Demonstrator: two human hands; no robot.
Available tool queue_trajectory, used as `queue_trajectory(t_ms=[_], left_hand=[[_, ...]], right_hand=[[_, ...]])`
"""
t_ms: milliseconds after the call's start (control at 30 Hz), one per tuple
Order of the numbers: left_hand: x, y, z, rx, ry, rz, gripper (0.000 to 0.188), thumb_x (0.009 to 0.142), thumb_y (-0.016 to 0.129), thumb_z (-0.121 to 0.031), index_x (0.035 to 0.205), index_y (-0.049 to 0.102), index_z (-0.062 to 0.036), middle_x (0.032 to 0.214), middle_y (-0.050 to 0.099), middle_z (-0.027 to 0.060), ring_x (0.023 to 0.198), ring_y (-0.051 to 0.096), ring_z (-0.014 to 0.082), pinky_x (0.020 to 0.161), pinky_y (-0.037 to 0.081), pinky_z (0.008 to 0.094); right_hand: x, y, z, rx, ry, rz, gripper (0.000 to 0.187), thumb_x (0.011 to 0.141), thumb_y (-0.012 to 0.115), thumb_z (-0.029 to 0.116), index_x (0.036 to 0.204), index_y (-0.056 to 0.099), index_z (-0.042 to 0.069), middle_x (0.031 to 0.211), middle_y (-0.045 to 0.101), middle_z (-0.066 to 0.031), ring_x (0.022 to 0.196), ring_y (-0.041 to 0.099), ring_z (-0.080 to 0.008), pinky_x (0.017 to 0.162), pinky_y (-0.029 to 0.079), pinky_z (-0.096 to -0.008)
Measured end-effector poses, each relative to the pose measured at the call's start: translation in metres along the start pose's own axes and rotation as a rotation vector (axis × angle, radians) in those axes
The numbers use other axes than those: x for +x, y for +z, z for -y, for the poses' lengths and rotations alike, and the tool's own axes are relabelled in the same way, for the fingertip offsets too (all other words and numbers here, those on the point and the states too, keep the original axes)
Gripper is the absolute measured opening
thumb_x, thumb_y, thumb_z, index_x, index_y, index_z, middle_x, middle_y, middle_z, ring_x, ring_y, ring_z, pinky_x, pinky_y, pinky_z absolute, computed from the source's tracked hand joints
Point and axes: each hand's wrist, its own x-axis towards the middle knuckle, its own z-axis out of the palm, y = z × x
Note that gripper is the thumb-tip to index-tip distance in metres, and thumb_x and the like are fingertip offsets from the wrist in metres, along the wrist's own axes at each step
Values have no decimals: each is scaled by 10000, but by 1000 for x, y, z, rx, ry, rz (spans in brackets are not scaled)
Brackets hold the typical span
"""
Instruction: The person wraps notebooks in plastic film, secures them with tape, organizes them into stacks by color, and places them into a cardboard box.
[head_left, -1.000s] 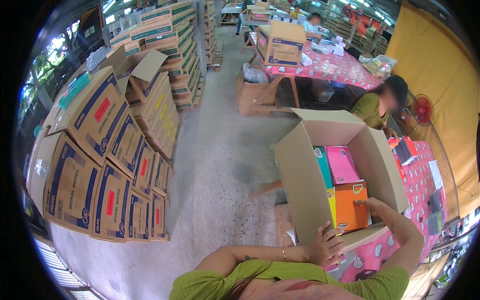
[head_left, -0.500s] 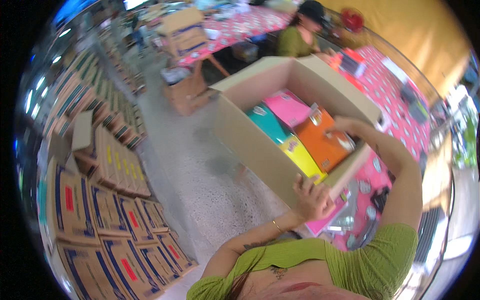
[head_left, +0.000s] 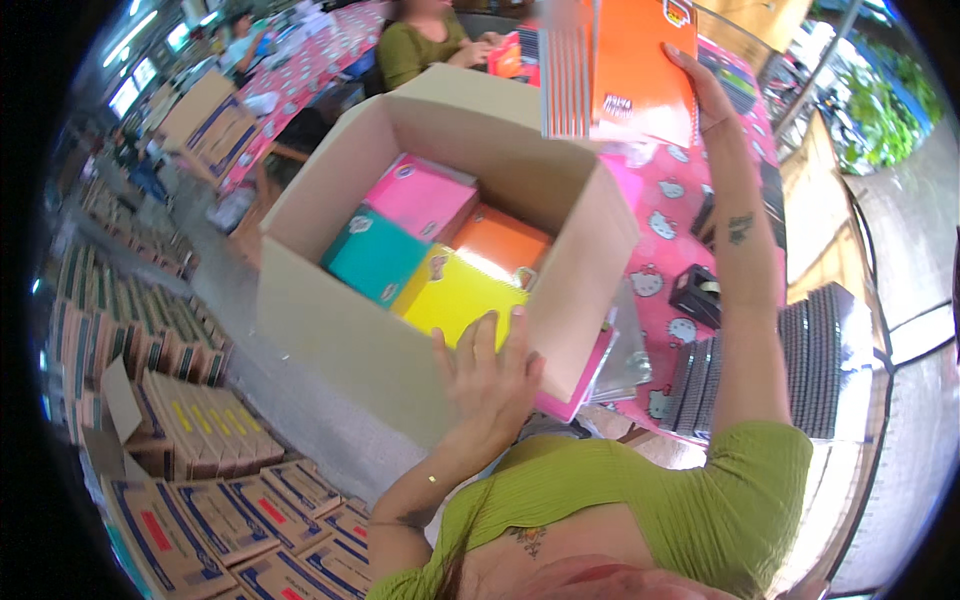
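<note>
A large open cardboard carton (head_left: 340, 310) stands in front of me. Inside lie stacks of notebooks: pink ones (head_left: 420, 200), teal ones (head_left: 378, 255), yellow ones (head_left: 465, 300) and orange ones (head_left: 500, 246). My right hand (head_left: 702, 95) is closed on a thick stack of orange notebooks (head_left: 645, 85), raised above the carton's far right side. At the carton's near edge, my left hand (head_left: 488, 375) is spread open, its fingertips reaching over the edge by the yellow notebooks.
A pink patterned table (head_left: 650, 230) runs along the right, holding a tape dispenser (head_left: 697, 292) and stacks of black spiral-bound books (head_left: 810, 360). Printed cartons (head_left: 240, 520) fill the lower left. Beyond my carton, a person in green (head_left: 420, 50) sits at the table.
My right hand has lifted the orange notebooks up and out of the carton. More orange notebooks now show lower inside. My left hand stays at the near edge while the view has shifted.
</note>
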Motion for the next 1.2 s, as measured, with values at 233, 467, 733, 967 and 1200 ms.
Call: queue_trajectory(t_ms=[233,467,733,967,1200], left_hand=[[20,-7,-3,-37,-23,243,601,865,675,-208,1402,472,-30,907,630,103,784,592,261,787,413,406],[24,-1,-11,77,-49,218,566,847,728,-206,1337,528,-8,883,633,93,756,579,266,788,406,412],[4,16,21,111,104,129,580,762,776,-157,1278,554,-12,880,659,115,762,611,292,760,437,461],[30,0,-8,310,-44,307,427,789,786,-217,1165,633,-86,942,698,59,801,666,235,764,467,395],[33,8,-7,160,-100,208,488,784,769,-152,1231,588,-72,867,656,58,745,570,231,785,415,401]], right_hand=[[-19,-162,-72,354,-178,-331,506,875,728,285,1253,548,0,1132,670,-130,964,695,-248,815,608,-380],[-21,-315,-115,266,182,-575,463,848,755,165,1240,566,6,1170,658,-127,994,678,-266,864,586,-406],[1,-441,-155,110,376,-708,469,845,763,233,1212,585,0,1128,677,-119,954,688,-220,809,587,-336],[32,-515,-218,-138,579,-665,572,802,787,341,1216,592,-2,1106,692,-115,943,688,-230,848,553,-350],[57,-526,-210,-1221,323,-825,736,802,718,503,1328,547,17,1197,651,-149,1102,590,-261,970,447,-386]])
